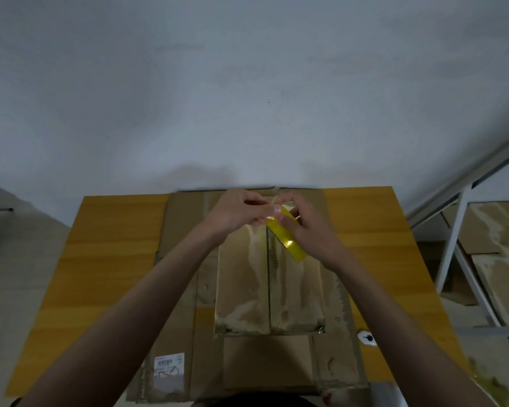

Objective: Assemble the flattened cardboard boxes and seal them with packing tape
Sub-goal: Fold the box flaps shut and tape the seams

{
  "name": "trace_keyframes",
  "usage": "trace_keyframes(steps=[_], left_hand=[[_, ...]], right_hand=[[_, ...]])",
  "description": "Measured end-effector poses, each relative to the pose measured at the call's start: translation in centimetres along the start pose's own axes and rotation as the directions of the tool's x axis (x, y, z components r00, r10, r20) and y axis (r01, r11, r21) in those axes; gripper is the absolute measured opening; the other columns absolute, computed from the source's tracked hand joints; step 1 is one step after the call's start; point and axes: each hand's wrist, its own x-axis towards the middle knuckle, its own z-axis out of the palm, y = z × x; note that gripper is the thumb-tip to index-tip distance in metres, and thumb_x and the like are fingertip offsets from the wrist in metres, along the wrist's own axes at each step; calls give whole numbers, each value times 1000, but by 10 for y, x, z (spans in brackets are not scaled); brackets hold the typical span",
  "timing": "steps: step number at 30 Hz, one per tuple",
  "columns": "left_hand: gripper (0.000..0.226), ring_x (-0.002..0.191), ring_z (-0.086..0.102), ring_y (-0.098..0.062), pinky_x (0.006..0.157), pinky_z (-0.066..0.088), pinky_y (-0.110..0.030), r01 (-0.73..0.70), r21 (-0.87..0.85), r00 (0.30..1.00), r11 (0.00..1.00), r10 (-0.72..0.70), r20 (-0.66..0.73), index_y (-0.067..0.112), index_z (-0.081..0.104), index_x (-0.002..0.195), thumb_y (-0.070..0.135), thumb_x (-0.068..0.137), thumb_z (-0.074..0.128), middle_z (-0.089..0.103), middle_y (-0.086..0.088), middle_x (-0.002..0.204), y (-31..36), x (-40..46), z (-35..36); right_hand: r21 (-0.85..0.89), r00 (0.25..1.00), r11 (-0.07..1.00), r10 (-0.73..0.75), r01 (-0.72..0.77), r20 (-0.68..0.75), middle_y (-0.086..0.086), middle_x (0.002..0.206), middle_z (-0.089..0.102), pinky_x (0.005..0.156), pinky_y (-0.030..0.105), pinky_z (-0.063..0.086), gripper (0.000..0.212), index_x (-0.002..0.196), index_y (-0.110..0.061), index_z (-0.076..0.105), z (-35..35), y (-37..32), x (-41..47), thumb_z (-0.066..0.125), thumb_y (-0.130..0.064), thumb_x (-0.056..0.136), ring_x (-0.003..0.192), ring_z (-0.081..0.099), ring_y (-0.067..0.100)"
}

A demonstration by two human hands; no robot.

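Looking down from the head view: an assembled cardboard box (269, 277) stands on a flattened cardboard sheet (182, 230), which lies on a yellow wood-grain tabletop (112, 236) set against a pale wall (247, 83). The box's top flaps are closed and meet along a centre seam running away from the viewer; glossy clear tape and torn pale patches show on the flaps. Both hands are raised together over the far end of the box. The left hand (235, 214) has its fingers curled, thumb and forefinger pinching the upper end of a yellow tape strip (287, 237). The right hand (304, 220) is likewise curled, its fingertips nipping the same end of the strip just beside the left fingertips. The strip hangs from the pinch slantwise toward the viewer and to the right, its lower end free above the box's right flap, shiny where light catches it. On the flattened sheet, near the front left, a white shipping label (169, 368) with a barcode. On the tabletop at the right edge of the sheet, a small white object with a black mark (367, 337); what it is cannot be told. At right, beyond the tabletop, a grey metal frame (453, 236) with more flattened cardboard (494, 227) behind it.
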Motion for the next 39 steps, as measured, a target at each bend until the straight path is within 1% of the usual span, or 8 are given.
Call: trace_keyframes(steps=[6,14,20,23,26,30,34,39], left_hand=[[22,64,65,-4,63,52,-24,-64,244,995,968,79,-52,19,80,83,33,69,89,73,4,69,3,-1,-1],[5,61,71,-13,68,62,-30,-103,329,971,939,167,-171,10,80,83,14,84,78,73,0,64,7,-8,-1],[5,65,61,5,67,50,-16,-106,472,944,875,238,-230,18,82,82,20,78,83,69,9,73,10,-2,-6],[6,64,61,13,61,47,-5,-51,385,924,922,189,-331,17,82,85,20,80,82,69,13,72,2,0,-17],[2,71,69,-4,63,54,-20,-2,229,904,973,100,-416,23,81,81,22,80,83,70,18,65,-11,-1,-25],[5,63,65,4,56,47,-9,22,39,877,999,-1,-481,25,81,80,24,78,85,72,16,66,-27,2,-17],[8,68,68,3,61,49,-10,18,-123,823,992,-85,-562,28,79,77,22,77,85,76,12,75,-40,8,-31],[13,72,70,-3,61,51,-11,43,-190,798,981,-149,-585,33,77,72,25,77,85,76,11,76,-68,10,-24]], right_hand=[[-43,1000,999,-6,7,13,-25,99,58,66,16,45,20,118,-29,56,-2,-1,-4,57,-36,99,88,57,8],[-63,997,996,70,-68,29,-1,95,58,66,31,48,22,121,-38,53,2,5,-6,56,-33,100,87,58,20],[-68,984,995,86,-76,153,-13,133,49,81,30,53,98,148,-45,26,1,11,-14,86,-47,71,109,55,10],[-114,995,993,42,-32,91,-7,126,48,67,23,52,83,140,-36,36,-2,23,-20,86,-29,75,101,57,13],[-124,1000,992,-10,8,-16,-12,112,45,57,12,45,67,124,-36,39,-8,27,-22,84,-22,77,90,51,0],[-246,992,966,-101,78,-82,-19,100,50,57,23,38,60,111,-39,41,-19,20,-11,83,-21,72,83,51,4],[-366,993,929,-87,52,-80,-2,92,57,57,36,43,53,110,-33,47,-32,22,3,79,-21,70,79,55,23],[-457,994,885,-109,88,-18,1,111,55,72,35,43,58,118,-25,52,-44,32,28,82,-17,70,100,53,25]])
